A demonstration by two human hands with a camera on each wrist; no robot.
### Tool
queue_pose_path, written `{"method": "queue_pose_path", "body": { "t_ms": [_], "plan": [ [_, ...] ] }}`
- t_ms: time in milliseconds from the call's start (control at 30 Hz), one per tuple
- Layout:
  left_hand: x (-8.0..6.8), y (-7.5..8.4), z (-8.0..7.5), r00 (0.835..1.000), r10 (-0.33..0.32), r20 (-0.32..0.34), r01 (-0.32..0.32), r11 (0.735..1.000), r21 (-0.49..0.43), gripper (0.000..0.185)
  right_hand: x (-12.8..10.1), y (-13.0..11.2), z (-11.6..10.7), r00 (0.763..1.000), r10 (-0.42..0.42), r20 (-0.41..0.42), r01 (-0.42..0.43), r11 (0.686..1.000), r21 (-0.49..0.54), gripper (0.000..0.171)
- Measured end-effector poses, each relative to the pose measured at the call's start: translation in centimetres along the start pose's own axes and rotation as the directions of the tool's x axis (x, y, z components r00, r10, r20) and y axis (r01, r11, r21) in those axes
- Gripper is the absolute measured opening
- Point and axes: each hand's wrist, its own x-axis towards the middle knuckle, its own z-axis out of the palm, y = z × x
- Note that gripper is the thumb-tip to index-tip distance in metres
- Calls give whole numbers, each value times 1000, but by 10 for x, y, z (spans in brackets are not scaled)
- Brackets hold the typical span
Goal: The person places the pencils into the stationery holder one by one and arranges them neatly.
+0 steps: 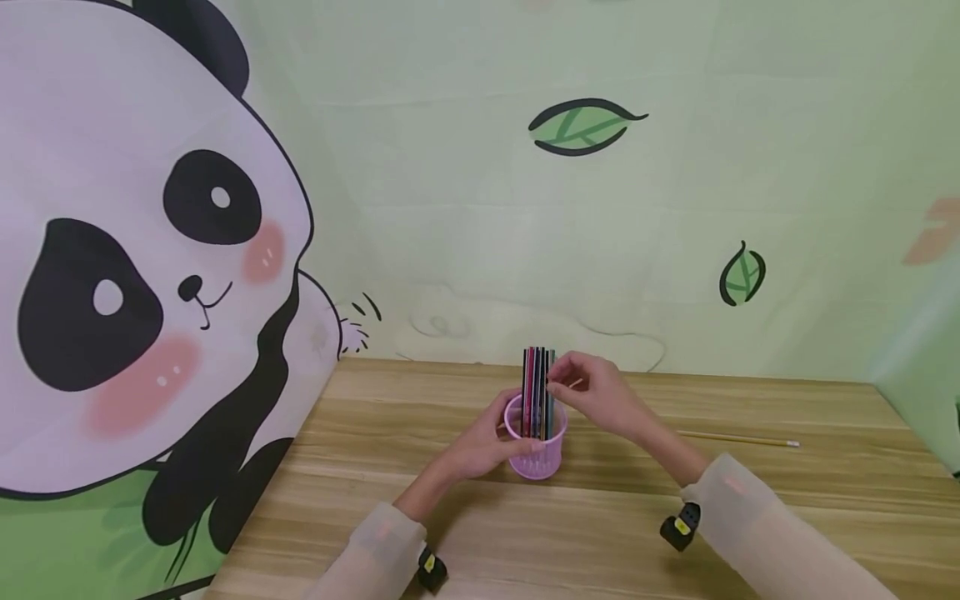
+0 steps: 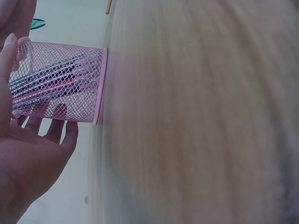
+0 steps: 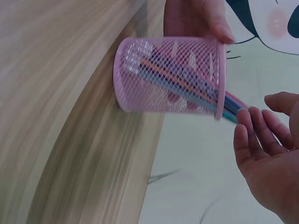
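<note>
A pink mesh pencil cup point(image 1: 542, 463) stands upright on the wooden table. Several coloured pencils point(image 1: 534, 390) lean together inside it, their upper ends rising above the rim. My left hand point(image 1: 480, 446) grips the cup round its side, thumb near the front of the rim and fingers behind. Beside the pencils' upper ends is my right hand point(image 1: 596, 393). In the right wrist view, the right hand's fingers point(image 3: 254, 133) lie loosely bent near the pencils, with the thumb apart from them. Whether the fingertips touch the pencils I cannot tell.
A single yellowish pencil point(image 1: 742, 438) with a pale end lies on the table point(image 1: 600, 542), to the right and partly behind my right forearm. Behind the table hangs a pale green backdrop point(image 1: 450, 167) with a large panda point(image 1: 217, 283) and leaves printed on it.
</note>
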Motion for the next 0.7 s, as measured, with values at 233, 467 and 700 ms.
{"method": "queue_pose_path", "body": {
  "t_ms": [233,467,700],
  "plan": [
    [3,1,1,1000,15,-13,-15,1000,6,83,-12,11,-27,1000,7,20,-5,995,-100,10],
    [2,0,0,1000,12,-15,-12,1000,13,83,-29,32,-59,999,46,5,-44,976,-214,7],
    [1,-3,0,1000,6,-6,-6,1000,27,82,-53,60,-86,997,83,3,-78,952,-296,6]
  ]
}}
